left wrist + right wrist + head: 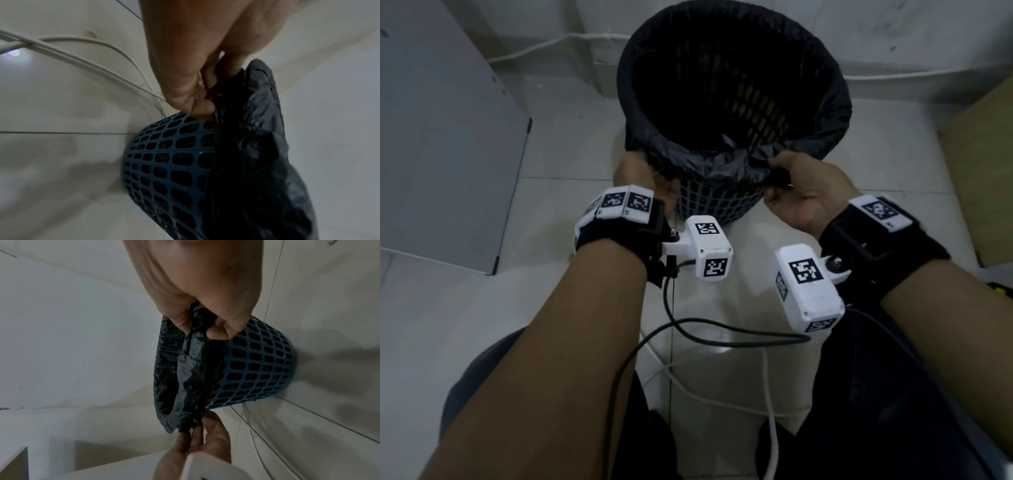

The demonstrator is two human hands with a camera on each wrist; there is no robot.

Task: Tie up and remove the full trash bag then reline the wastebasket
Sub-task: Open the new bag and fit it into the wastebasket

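A blue lattice wastebasket (719, 202) stands on the tiled floor, lined with a black trash bag (722, 164) folded over its rim. My left hand (645, 169) pinches the bag's overhang at the near-left of the rim. My right hand (777, 174) pinches it at the near-right. In the left wrist view the left hand (197, 99) grips crumpled black plastic (261, 129) against the basket (164, 162). The right wrist view has the right hand (205, 327) holding the bag's edge (185, 378) beside the lattice (257, 366), with the left hand (205, 434) on the other end. The basket's inside is too dark to make out.
A grey cabinet panel (448, 137) stands at the left and a wooden board (983, 164) at the right. The wall with a white cable (551, 44) runs behind the basket. Black (722, 330) and white (768, 394) cables lie on the floor between my knees.
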